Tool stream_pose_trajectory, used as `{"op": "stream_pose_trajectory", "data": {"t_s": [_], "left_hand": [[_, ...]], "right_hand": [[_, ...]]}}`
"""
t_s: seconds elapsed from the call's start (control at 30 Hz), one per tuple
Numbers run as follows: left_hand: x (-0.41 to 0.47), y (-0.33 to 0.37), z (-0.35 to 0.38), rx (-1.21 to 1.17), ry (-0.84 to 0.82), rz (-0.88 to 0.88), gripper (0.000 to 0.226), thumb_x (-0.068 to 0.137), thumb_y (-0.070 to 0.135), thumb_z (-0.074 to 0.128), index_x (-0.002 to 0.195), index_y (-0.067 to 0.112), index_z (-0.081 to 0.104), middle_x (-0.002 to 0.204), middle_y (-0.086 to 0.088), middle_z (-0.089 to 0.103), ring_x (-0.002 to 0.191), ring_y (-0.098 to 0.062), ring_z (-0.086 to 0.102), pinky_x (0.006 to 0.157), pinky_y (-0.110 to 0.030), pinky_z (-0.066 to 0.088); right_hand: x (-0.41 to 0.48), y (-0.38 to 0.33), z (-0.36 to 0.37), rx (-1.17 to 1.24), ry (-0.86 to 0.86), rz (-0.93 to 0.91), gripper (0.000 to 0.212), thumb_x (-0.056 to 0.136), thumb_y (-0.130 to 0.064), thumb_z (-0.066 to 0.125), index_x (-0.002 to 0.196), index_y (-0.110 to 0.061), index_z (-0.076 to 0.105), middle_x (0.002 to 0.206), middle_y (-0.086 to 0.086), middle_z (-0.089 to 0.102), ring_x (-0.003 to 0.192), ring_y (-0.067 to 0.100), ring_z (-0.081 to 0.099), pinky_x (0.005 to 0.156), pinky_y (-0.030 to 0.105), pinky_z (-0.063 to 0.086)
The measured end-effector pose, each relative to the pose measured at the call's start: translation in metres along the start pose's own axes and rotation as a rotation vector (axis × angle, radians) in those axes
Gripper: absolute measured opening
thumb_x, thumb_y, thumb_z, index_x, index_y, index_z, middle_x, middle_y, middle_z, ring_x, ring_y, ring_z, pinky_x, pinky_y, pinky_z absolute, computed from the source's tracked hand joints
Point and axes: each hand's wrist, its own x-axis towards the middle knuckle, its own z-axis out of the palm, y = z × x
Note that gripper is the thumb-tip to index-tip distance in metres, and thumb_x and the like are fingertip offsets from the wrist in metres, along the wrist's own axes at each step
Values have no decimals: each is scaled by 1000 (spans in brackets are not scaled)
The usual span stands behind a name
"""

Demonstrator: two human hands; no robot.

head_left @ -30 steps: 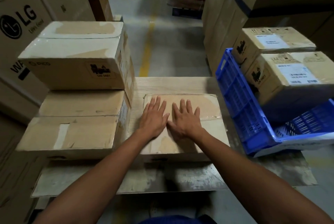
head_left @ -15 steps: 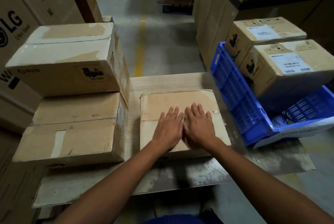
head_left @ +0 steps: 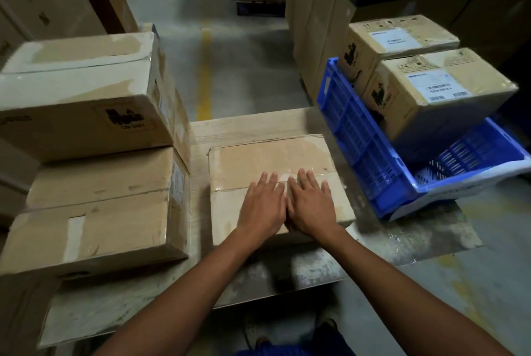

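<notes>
Your left hand (head_left: 263, 207) and right hand (head_left: 311, 206) lie flat, side by side and touching, on the near half of the low taped cardboard box (head_left: 267, 156); the fingers (head_left: 272, 181) are straight and released, pressing on the lid just over the tape seam, gripping nothing. That box sits in the middle of the desk (head_left: 253, 124), its near edge under your wrists. Just to its left stands a stack of two bigger cartons, the upper carton (head_left: 77, 97) resting on the lower carton (head_left: 92, 212). To the right a blue plastic crate (head_left: 359, 148) is tilted at the desk's right edge, and it holds two labelled boxes, a near one (head_left: 436, 91) and a far one (head_left: 396, 36). Beyond the desk a yellow floor line (head_left: 204, 74) runs away from you
</notes>
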Motion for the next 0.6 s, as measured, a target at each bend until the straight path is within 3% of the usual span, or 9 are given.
{"op": "stream_pose_trajectory", "data": {"t_s": [0.1, 0.2, 0.37, 0.53, 0.6], "left_hand": [[-14, 9, 0, -68, 89, 105, 50, 95, 30, 30, 125, 13, 66, 134, -10, 63, 130, -32, 53, 110, -44, 41], [-28, 18, 6, -133, 205, 158, 44, 87, 26, 40, 110, 10, 74, 111, -9, 73, 108, -32, 67, 94, -42, 53], [-45, 26, 23, -92, 164, 153, 47, 92, 29, 39, 122, 10, 70, 128, -10, 67, 123, -29, 60, 104, -45, 49], [-34, 22, 20, -54, 147, 149, 36, 85, 25, 54, 112, 14, 74, 121, -9, 69, 116, -31, 62, 95, -42, 51], [-26, 22, 16, -48, 106, 159, 32, 85, 19, 58, 114, 13, 71, 127, -12, 65, 121, -33, 57, 100, -43, 46]], "right_hand": [[-16, 1, -4, -1, 38, 18, 52, 103, -38, 33, 152, -19, 35, 165, 8, 21, 154, 23, 15, 121, 49, 15], [-36, 7, 6, 38, 88, 17, 51, 101, -33, 37, 150, -18, 40, 163, 10, 27, 153, 24, 19, 121, 47, 17], [-58, 16, 40, 136, 294, 3, 51, 102, -36, 30, 137, -14, 60, 149, 14, 50, 142, 30, 42, 115, 50, 29], [-55, 18, 40, 116, 356, 1, 47, 99, -36, 36, 130, -16, 66, 142, 12, 57, 135, 29, 50, 109, 44, 30], [-55, 21, 29, 90, 359, -24, 43, 95, -38, 40, 122, -19, 67, 135, 8, 62, 127, 26, 56, 99, 43, 37]]}}
